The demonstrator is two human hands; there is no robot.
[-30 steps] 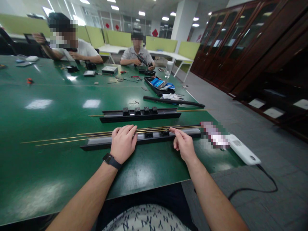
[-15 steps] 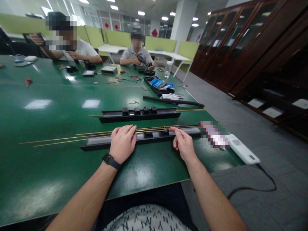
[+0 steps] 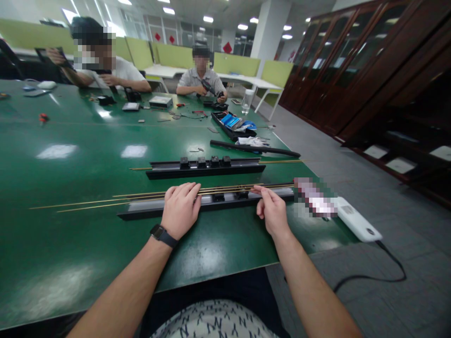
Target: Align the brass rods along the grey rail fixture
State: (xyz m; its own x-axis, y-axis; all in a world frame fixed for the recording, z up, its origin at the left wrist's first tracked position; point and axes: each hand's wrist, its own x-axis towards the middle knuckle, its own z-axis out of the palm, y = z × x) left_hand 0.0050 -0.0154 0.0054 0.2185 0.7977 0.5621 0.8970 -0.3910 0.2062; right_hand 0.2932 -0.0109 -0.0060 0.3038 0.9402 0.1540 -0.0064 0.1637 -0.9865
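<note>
A long black rail [image 3: 221,201] lies across the green table [image 3: 70,178] in front of me. Thin brass rods [image 3: 105,201] run along it and stick out far to the left. My left hand [image 3: 181,209], with a black watch on the wrist, rests flat on the rail and rods, fingers stretched out. My right hand [image 3: 272,212] pinches a brass rod between thumb and forefinger near the rail's right end. A second black rail [image 3: 206,167] with several black blocks on it lies just beyond, parallel to the first.
A white power strip [image 3: 355,219] with a black cable hangs over the table's right edge. Farther back lie a black bar [image 3: 253,149], white gloves [image 3: 252,140] and a black tray [image 3: 230,123] of blue parts. Two people [image 3: 200,77] work at the far side. Dark wooden cabinets [image 3: 369,65] line the right wall.
My right hand has slid a little to the right along the rail with the rod pinched in it. The rods' left ends have shifted slightly right. My left hand has stayed put.
</note>
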